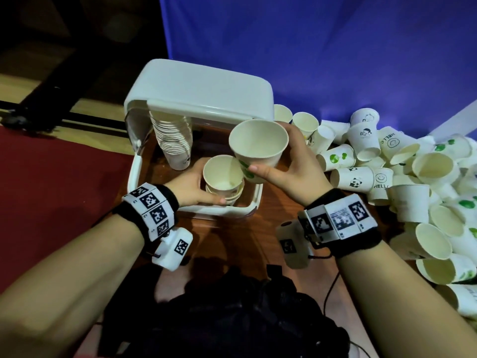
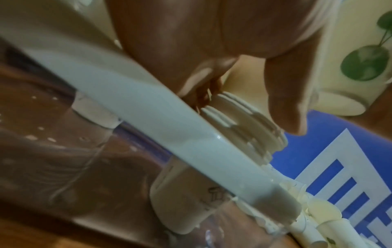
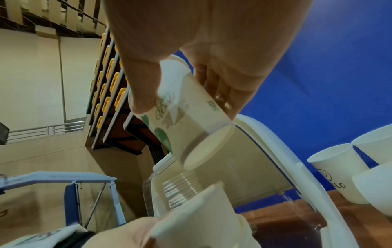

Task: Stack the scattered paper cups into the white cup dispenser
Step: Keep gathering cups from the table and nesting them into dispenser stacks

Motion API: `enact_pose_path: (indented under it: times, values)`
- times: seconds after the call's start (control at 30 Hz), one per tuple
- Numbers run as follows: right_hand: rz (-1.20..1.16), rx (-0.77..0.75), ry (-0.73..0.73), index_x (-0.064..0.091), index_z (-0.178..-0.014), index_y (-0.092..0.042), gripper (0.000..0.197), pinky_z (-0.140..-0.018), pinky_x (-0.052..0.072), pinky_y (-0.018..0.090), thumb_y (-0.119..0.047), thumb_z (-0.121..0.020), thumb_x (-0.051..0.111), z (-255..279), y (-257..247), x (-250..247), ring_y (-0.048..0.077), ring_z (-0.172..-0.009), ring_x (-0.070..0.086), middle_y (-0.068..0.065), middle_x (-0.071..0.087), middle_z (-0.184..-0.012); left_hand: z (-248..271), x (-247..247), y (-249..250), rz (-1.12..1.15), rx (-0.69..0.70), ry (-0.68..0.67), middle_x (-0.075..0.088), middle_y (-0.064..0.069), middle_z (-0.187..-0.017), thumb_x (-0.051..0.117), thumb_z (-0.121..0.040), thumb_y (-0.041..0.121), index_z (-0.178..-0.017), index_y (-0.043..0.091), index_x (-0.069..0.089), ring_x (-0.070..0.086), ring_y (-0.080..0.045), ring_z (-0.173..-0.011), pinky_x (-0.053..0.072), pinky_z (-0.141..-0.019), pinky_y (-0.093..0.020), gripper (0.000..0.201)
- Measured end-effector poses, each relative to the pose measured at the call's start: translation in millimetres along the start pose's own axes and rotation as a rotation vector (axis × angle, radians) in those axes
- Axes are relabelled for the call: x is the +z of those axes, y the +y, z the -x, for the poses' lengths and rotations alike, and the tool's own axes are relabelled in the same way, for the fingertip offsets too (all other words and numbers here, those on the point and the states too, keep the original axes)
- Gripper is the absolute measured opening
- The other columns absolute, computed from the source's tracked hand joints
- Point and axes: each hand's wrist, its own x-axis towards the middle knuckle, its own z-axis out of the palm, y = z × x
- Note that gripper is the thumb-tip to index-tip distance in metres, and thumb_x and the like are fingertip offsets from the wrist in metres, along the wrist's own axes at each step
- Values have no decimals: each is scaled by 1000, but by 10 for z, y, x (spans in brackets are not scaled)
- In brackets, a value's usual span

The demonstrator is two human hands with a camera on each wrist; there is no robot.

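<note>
The white cup dispenser (image 1: 198, 96) stands on the wooden table with a long stack of cups (image 1: 173, 140) hanging under its lid. My left hand (image 1: 191, 187) grips a short stack of nested cups (image 1: 224, 178) over the dispenser's base frame (image 1: 134, 174); the stack's rims (image 2: 250, 122) show under my thumb. My right hand (image 1: 291, 164) holds a single cup with green leaf print (image 1: 258, 148), tilted, just above and right of the short stack. In the right wrist view, that cup (image 3: 191, 124) sits between thumb and fingers, above the short stack (image 3: 201, 216).
A big pile of loose paper cups (image 1: 402, 177) covers the table on the right, against a blue backdrop (image 1: 335, 47). A dark bag (image 1: 227, 316) lies at the near table edge. Red floor (image 1: 51, 182) lies to the left.
</note>
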Motion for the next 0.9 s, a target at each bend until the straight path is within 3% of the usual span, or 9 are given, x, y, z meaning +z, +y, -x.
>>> enact_pose_path:
  times: [0.2,0.33,0.5,0.53,0.63,0.7,0.77,0.83,0.9]
  values:
    - [-145,-7,21,37,-118,-23,65,-91,40,7,-27,-65,75,-100,42,140,-14,-104,48,-19,48,-112,-40,-18,-33,-134,-5,-29,46,-4,-134,84,-62,23,-137,16,30,45,-18,-123,35,-102,-28,93]
    - [-174,31,-27,37,-121,-23,72,-98,42,18,-35,-62,76,-134,125,366,2,-111,51,-8,51,-117,-45,-16,-43,-130,-6,-22,48,-4,-135,83,-59,31,-137,18,30,46,-17,-122,38,-104,-32,95]
    - [-90,22,-90,38,-123,-17,70,-99,42,25,-27,-65,75,-55,288,512,6,-112,47,-7,48,-117,-43,2,-59,-69,-6,-8,49,-5,-136,81,-54,37,-139,14,33,46,-18,-125,37,-105,-31,100]
    - [-85,31,-105,37,-123,-18,69,-99,42,25,-26,-65,74,-39,326,532,8,-113,47,-7,47,-116,-51,0,-71,-79,-17,-6,48,-6,-137,82,-58,32,-140,13,31,45,-19,-126,36,-104,-30,98]
    - [-116,100,-115,37,-123,-17,70,-97,40,16,-19,-66,78,1,423,553,5,-111,48,-11,47,-114,-68,-6,-76,-140,-16,11,44,-8,-139,80,-68,17,-140,12,26,42,-20,-127,33,-100,-25,90]
    - [-95,129,-123,36,-128,-6,72,-91,34,1,-9,-69,78,23,476,540,-10,-105,45,-6,45,-116,-64,1,-60,-181,-10,16,43,-8,-139,79,-69,19,-140,12,24,41,-21,-128,32,-101,-26,91]
    - [-67,153,-175,30,-134,-1,79,-88,30,-6,-4,-70,76,51,503,518,-17,-107,41,-2,42,-122,-54,-5,-52,-193,-14,13,41,-7,-139,79,-69,20,-140,12,23,40,-21,-129,32,-103,-27,92]
    - [-29,191,-228,22,-141,-4,91,-103,29,4,-8,-69,78,83,534,485,-5,-121,36,5,40,-136,-30,-26,-37,-188,-26,-20,39,-5,-141,80,-68,19,-141,15,22,38,-19,-130,32,-108,-30,93]
    - [40,216,-249,19,-143,-10,95,-114,26,24,-14,-69,78,143,570,404,2,-128,31,8,35,-146,46,-62,9,-127,-21,-59,33,-5,-145,80,-68,14,-142,17,19,34,-19,-134,29,-113,-34,96]
